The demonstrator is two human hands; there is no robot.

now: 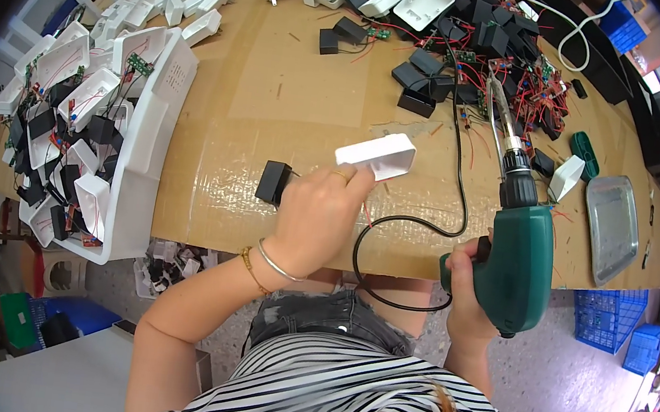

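Observation:
My left hand reaches over the front part of the table, its fingers closed on a white plastic casing with an open hollow side. A thin red wire hangs below the casing. Just left of that hand lies a black box-shaped part with a dark lead. My right hand is wrapped round the handle of a green pistol-grip soldering gun at the table's front edge. Its metal tip points away from me, toward the heap of parts. A black cord loops across the table between my hands.
A white bin at left holds casings, black boxes and wired boards. White casings are piled at far left. Black boxes and red-wired circuit boards heap at the far right. A metal tray lies at right on the cardboard-covered table.

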